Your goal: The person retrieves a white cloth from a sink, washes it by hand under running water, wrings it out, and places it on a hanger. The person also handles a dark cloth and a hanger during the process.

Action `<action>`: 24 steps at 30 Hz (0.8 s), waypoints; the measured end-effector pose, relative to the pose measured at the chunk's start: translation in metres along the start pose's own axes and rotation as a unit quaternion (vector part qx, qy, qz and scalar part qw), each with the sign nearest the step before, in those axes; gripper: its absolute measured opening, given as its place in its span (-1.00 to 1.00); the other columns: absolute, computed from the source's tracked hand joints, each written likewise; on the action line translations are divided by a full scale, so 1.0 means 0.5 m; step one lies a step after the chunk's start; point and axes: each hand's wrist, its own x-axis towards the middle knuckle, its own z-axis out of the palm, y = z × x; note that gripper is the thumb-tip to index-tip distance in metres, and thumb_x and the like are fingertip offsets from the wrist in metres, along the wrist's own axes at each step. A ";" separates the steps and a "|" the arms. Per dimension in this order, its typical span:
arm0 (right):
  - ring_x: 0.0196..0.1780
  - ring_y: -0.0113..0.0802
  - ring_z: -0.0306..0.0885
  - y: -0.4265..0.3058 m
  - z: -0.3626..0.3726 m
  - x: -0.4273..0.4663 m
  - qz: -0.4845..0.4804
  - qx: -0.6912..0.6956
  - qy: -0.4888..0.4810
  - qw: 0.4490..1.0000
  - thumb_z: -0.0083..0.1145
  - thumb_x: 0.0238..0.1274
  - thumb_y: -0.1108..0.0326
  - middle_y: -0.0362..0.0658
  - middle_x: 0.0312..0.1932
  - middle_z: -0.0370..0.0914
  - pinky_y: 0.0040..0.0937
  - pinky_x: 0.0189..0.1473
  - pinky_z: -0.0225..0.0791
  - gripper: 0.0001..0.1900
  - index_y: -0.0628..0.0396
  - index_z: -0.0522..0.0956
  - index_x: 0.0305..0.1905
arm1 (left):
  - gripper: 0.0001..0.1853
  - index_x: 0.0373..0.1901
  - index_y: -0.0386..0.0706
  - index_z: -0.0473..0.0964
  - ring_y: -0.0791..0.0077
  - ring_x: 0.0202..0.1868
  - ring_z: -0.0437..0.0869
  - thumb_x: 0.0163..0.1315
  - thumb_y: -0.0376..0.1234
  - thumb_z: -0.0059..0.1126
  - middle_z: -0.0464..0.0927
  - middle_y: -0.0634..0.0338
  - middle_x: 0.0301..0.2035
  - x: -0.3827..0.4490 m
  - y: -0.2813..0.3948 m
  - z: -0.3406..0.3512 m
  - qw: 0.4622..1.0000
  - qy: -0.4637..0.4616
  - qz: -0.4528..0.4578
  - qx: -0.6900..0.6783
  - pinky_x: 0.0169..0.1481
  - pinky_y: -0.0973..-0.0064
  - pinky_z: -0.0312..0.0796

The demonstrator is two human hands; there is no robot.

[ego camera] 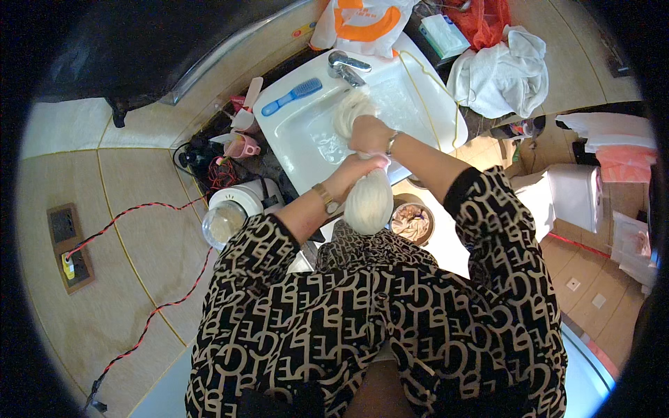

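Note:
A wet, pale bundle of hair-like strands [369, 201] is gripped in both hands over the front of a white washbasin [292, 151]. I cannot tell whether it is a wig or a cloth. Around its middle closes my left hand [358, 171], with a watch on the wrist. Just beyond, my right hand [370, 135] grips the upper part, a bracelet at its wrist. One end spreads over the basin below the chrome faucet [347, 67]; the rounded other end hangs towards my body. Water glistens in the bowl. On the left rim lies a blue hairbrush [291, 97].
Pink cups [242, 146] and a white appliance [243, 198] crowd the left counter. A red-black cord [149, 206] runs to the wall socket. Behind the basin are a plastic bag [366, 23], a tissue pack [444, 36] and a white towel [499, 73]. Below stands a waste bin [413, 223].

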 end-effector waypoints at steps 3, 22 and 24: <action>-0.27 0.05 0.61 0.040 0.068 0.031 0.035 -0.036 0.018 0.999 0.18 -0.16 0.16 0.20 -0.38 0.59 -0.24 -0.10 0.47 -0.65 0.33 0.60 -0.45 | -0.57 -0.17 -0.26 0.53 0.46 -0.39 0.63 0.07 -0.12 0.25 0.59 0.16 -0.35 0.045 -0.031 -0.018 0.999 0.022 -0.045 0.018 -0.32 0.49 0.46; -0.11 0.11 0.55 0.004 0.042 -0.133 0.063 -0.075 0.026 0.995 -0.21 0.28 0.13 0.11 -0.14 0.53 -0.07 -0.11 0.39 -0.62 0.20 0.40 -0.03 | -0.51 -0.13 -0.21 0.50 0.51 -0.23 0.55 0.27 0.05 0.02 0.59 0.22 -0.28 0.015 -0.010 -0.005 0.939 -0.059 -0.008 -0.340 -0.07 0.56 0.42; -0.13 0.00 0.57 0.038 0.047 -0.111 0.016 0.051 0.050 0.997 -0.19 0.29 0.08 0.06 -0.19 0.56 -0.14 -0.15 0.39 -0.61 0.18 0.41 -0.02 | -0.50 -0.14 -0.25 0.48 0.40 -0.31 0.59 0.27 0.04 0.01 0.60 0.16 -0.38 0.041 -0.032 -0.008 0.904 -0.068 -0.052 -0.419 -0.15 0.55 0.47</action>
